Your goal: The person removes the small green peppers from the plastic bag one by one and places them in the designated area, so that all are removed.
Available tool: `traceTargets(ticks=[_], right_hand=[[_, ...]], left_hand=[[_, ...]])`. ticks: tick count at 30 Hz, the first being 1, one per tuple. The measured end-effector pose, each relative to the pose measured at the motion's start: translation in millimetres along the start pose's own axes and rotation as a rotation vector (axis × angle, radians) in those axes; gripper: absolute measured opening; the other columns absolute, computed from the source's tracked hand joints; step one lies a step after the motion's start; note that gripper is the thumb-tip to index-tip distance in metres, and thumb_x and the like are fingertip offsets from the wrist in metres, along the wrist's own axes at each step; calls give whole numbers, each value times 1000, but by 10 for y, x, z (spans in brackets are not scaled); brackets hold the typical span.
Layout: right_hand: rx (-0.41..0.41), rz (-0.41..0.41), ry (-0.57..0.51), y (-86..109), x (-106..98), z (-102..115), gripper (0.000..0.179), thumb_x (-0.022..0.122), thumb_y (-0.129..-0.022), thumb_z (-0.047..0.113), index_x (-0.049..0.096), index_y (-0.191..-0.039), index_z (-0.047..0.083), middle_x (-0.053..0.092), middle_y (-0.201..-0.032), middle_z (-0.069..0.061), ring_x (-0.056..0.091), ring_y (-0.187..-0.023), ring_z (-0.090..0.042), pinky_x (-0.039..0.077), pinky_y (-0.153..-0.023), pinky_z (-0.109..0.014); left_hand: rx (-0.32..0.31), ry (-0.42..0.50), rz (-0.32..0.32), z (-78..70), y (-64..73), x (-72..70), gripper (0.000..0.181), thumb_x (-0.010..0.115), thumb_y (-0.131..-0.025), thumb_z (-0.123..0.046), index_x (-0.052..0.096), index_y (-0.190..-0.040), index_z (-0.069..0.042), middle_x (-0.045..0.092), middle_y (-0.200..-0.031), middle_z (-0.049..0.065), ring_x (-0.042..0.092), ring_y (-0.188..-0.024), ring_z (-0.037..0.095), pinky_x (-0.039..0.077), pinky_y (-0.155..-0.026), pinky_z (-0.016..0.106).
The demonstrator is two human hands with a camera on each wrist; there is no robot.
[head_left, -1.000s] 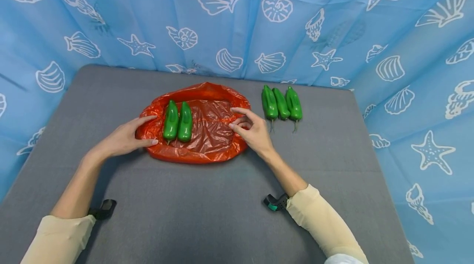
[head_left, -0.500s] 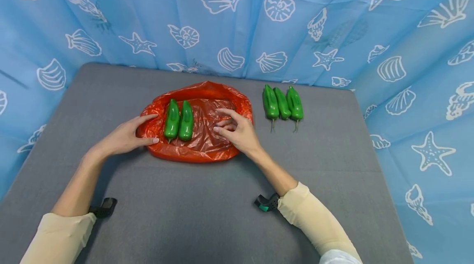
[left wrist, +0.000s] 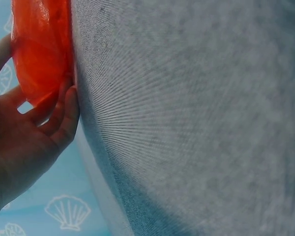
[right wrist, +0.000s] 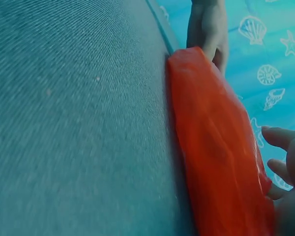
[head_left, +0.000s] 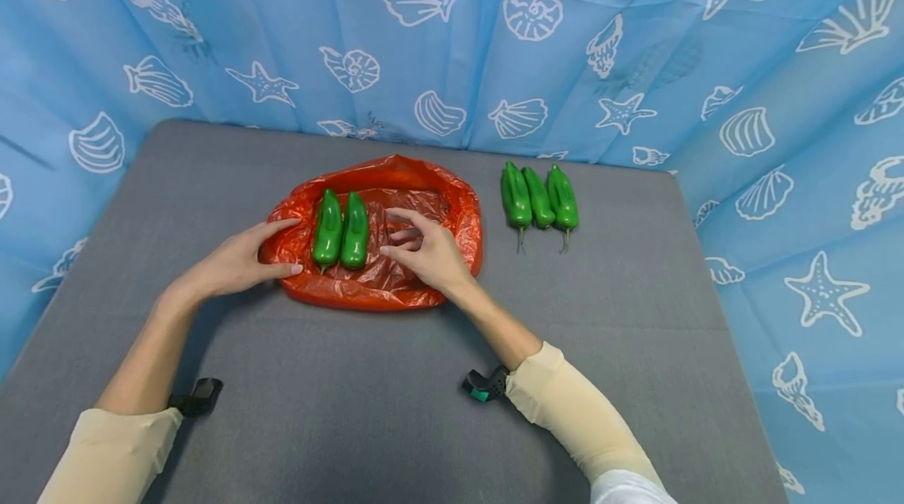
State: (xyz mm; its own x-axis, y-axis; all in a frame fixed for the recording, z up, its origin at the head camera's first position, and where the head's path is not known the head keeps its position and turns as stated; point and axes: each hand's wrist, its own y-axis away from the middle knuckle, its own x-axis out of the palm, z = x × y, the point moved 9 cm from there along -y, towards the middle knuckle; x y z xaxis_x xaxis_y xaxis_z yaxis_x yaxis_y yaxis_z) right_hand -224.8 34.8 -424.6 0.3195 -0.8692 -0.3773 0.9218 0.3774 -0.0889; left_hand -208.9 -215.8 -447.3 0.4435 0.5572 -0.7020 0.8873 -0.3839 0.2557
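A red plastic bag lies spread on the table with its rim rolled up and its mouth facing up. Inside its left half, two green peppers lie side by side. My left hand holds the bag's left end, thumb and index finger over the rim; the left wrist view has its other fingers against the outside. Over the bag's right half is my right hand, thumb and fingers apart with nothing between them, just right of the peppers.
Three more green peppers lie in a row on the grey table, right of the bag. A blue curtain with white shells hangs behind the table's back edge. A black wrist camera sits at my right sleeve.
My right hand has moved left from the bag's right rim to above its inside, close to the two peppers. My left hand keeps its place on the bag.
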Motion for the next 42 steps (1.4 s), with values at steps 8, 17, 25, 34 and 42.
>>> traceTargets(ticks=[8,17,25,34,42], right_hand=[[46,33,55,-90,168,-26,63,80,-85,13,53,-142,9,62,-133,-13,67,-103,-23,56,-83,-23],[72,89,123,-157,307,-84,64,82,-85,21,54,-142,12,67,-121,-11,66,-101,-19,55,-79,-20],[74,122,217,-220,421,-106,70,83,-84,27,52,-145,13,71,-113,-11,67,-100,-17,54,-77,-18],[38,157,299,-228,498,-78,77,82,-84,32,47,-149,15,66,-127,-6,63,-107,-14,51,-88,-23],[-8,194,393,-230,576,-74,83,82,-84,35,39,-153,14,44,-153,-8,44,-138,-21,36,-112,-30]], left_hand=[[-5,3,-3,9,13,12,84,72,-91,-40,30,-155,-5,24,-154,36,24,-139,55,23,-110,69],[-25,-1,0,15,12,16,84,71,-92,-42,29,-155,-5,22,-155,36,22,-140,56,21,-110,70],[-32,4,0,21,12,17,85,71,-91,-44,29,-155,-5,22,-155,36,23,-139,56,22,-109,70],[-26,4,-1,27,14,26,84,70,-92,-43,30,-155,-5,22,-155,36,23,-139,56,23,-109,70],[-20,-7,-2,8,17,24,82,70,-93,-40,30,-154,-4,23,-154,36,24,-139,56,23,-109,71]])
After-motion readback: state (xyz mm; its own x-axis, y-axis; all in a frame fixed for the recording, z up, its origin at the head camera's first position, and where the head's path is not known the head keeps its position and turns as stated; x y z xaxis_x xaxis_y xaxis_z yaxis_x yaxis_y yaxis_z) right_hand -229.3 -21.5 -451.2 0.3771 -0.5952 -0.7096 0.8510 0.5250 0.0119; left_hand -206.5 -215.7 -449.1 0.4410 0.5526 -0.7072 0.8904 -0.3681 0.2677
